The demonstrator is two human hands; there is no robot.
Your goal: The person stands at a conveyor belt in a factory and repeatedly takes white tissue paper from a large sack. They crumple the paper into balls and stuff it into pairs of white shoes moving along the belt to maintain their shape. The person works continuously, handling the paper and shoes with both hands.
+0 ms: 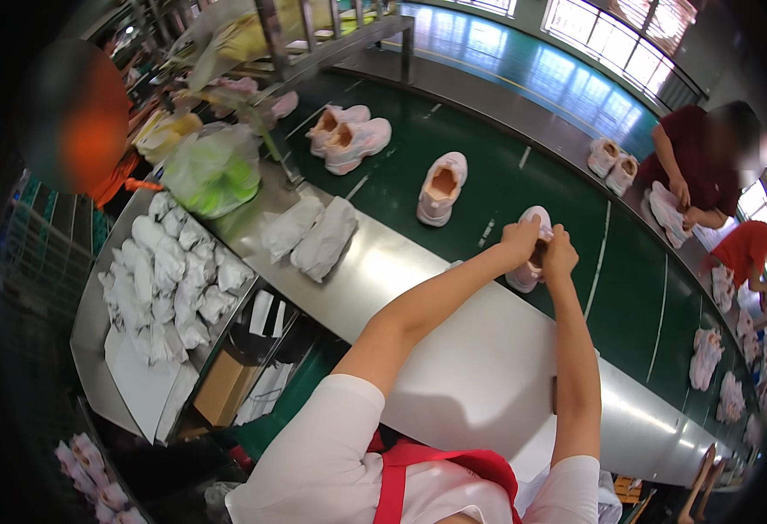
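Over the green conveyor belt (505, 170), both my arms reach out to a pale pink sneaker (524, 278) with an orange lining. My left hand (519, 239) grips it near the tongue, fingers closed. On the other side of the opening, my right hand (561, 254) is closed on the same sneaker; my fingers hide part of its collar. A single matching sneaker (442, 190) stands upright on the belt to the left. Farther left, a pair of sneakers (348, 141) sits side by side.
White paper-wrapped bundles (326, 237) lie on the metal ledge, and a metal tray (126, 406) of similar wads (161, 271) is at left. A green plastic bag (217, 170) stands beside a metal rack (348, 48). Across the belt, a person in dark red (702, 144) handles a shoe (665, 214).
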